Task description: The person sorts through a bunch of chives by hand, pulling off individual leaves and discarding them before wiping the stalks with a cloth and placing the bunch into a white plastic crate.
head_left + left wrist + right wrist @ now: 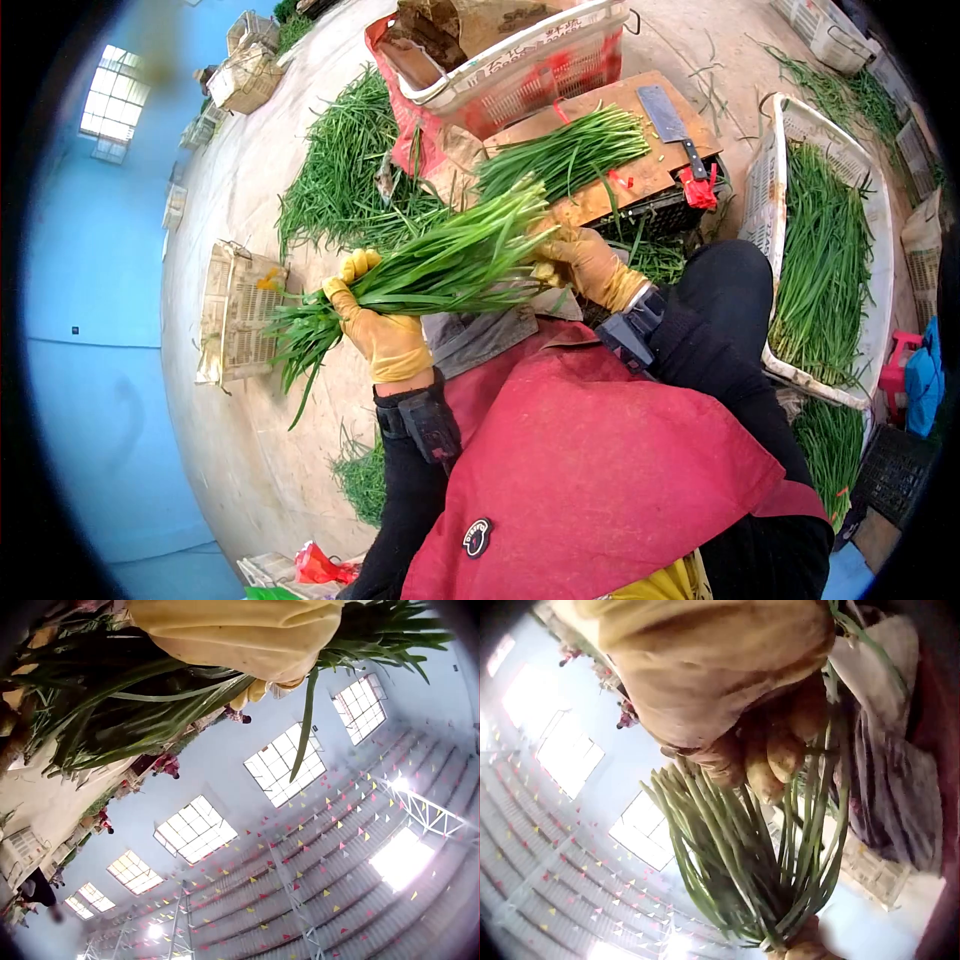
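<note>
A bunch of long green stalks (450,255) is held above the lap. The gloved left hand (385,325) grips its leafy end, thumb and fingers round it; in the left wrist view the yellow glove (247,637) covers part of the leaves (142,705). At the pale cut ends is the gloved right hand (590,265), its fingers curled over some stalks; the right wrist view shows its bent fingertips (769,769) against the stalks (735,847). Beyond, another bunch (570,150) lies on a wooden board (650,180) beside a cleaver (665,115).
Loose greens (340,160) are heaped on the floor at the left of a red-and-white basket (540,80). A long white crate (875,290) of stalks stands at the right. Another crate (235,310) is at the left, and a black crate (655,215) supports the board.
</note>
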Demonstrator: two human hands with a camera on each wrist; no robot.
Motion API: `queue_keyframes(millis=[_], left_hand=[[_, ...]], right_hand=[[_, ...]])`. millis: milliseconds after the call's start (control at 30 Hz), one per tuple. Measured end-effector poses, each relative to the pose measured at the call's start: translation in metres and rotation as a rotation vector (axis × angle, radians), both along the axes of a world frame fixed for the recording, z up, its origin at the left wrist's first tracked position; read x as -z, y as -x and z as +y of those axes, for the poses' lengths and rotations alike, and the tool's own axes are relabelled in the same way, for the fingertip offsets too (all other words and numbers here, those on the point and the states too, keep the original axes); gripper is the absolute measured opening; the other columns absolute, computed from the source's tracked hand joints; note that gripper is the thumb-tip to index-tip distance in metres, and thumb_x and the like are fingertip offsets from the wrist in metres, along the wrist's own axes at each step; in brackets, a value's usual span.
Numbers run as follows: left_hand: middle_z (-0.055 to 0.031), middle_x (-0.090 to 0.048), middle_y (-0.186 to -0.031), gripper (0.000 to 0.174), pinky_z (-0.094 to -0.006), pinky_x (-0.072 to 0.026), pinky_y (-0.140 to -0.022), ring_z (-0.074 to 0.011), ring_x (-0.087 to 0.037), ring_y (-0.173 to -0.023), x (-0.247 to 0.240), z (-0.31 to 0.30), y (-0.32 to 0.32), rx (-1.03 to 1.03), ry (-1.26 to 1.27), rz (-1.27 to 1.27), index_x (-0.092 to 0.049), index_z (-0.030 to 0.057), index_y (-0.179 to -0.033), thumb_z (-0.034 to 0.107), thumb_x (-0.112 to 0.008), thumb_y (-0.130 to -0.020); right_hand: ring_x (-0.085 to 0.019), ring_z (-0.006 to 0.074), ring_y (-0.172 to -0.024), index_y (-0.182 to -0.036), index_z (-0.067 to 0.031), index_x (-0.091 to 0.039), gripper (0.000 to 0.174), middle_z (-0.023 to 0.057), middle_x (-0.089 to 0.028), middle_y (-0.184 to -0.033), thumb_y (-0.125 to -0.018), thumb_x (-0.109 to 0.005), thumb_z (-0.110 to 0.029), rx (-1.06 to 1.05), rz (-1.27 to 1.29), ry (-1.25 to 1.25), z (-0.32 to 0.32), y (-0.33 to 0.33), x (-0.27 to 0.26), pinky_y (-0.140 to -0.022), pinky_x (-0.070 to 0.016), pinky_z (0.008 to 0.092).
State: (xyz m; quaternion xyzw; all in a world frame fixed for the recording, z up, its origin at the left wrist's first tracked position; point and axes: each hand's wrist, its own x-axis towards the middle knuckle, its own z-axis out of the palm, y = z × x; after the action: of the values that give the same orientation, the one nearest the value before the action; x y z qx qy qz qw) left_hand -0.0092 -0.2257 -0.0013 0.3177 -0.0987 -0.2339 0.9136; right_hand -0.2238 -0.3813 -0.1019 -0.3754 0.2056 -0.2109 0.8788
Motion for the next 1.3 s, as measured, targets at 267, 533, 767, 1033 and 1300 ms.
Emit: queue_keyframes(millis=[267,533,767,1033,1300], left_hand=[[-0.0065,-0.065,-0.099,0.032,-0.0384,-0.0519,-0.093,-0.0209,-0.061,-0.093,-0.019,0.003,0.003,-0.119,-0.027,-0.006,-0.061,0.0051,-0.093,0.036,-0.058,-0.097],[-0.0052,-0.061,-0.097,0.030,-0.0373,-0.0488,-0.095,-0.0204,-0.058,-0.095,-0.022,-0.011,0.026,0.109,0.085,-0.105,-0.058,0.0074,-0.093,0.037,-0.060,-0.096],[-0.0055,-0.061,-0.098,0.029,-0.0370,-0.0495,-0.093,-0.0204,-0.058,-0.095,-0.014,-0.010,0.022,0.027,0.016,-0.087,-0.056,0.0075,-0.094,0.036,-0.060,-0.096],[-0.0058,-0.063,-0.097,0.032,-0.0387,-0.0500,-0.094,-0.0212,-0.060,-0.094,-0.016,-0.010,0.020,-0.039,-0.028,-0.140,-0.058,0.0069,-0.095,0.039,-0.059,-0.096],[-0.0065,-0.060,-0.097,0.039,-0.0468,-0.0497,-0.093,-0.0211,-0.058,-0.096,-0.015,-0.014,0.033,0.057,-0.028,-0.209,-0.059,0.0066,-0.100,0.045,-0.055,-0.097]], right_hand=[[-0.063,0.0139,-0.072,-0.107,0.0026,-0.068,0.030,0.0099,-0.070,-0.087,-0.093,-0.060,-0.023,-0.101,0.158,0.157,-0.025,0.051,-0.011,-0.065,-0.0474,0.0227],[-0.062,0.0123,-0.065,-0.105,-0.0023,-0.070,0.031,0.0074,-0.071,-0.086,-0.097,-0.058,-0.030,-0.050,-0.134,-0.173,0.015,-0.008,-0.034,-0.056,-0.0481,0.0245],[-0.060,0.0109,-0.063,-0.103,0.0007,-0.069,0.028,0.0070,-0.071,-0.084,-0.095,-0.059,-0.024,-0.018,-0.061,-0.053,0.017,0.002,-0.043,-0.055,-0.0467,0.0239],[-0.063,0.0151,-0.067,-0.109,-0.0057,-0.062,0.022,0.0085,-0.069,-0.088,-0.093,-0.060,-0.021,-0.021,-0.153,-0.229,-0.004,0.023,-0.001,-0.055,-0.0464,0.0265],[-0.059,0.0132,-0.067,-0.106,0.0021,-0.062,0.024,0.0054,-0.063,-0.082,-0.088,-0.063,-0.013,-0.026,-0.229,-0.224,-0.007,0.027,-0.010,-0.062,-0.0493,0.0251]])
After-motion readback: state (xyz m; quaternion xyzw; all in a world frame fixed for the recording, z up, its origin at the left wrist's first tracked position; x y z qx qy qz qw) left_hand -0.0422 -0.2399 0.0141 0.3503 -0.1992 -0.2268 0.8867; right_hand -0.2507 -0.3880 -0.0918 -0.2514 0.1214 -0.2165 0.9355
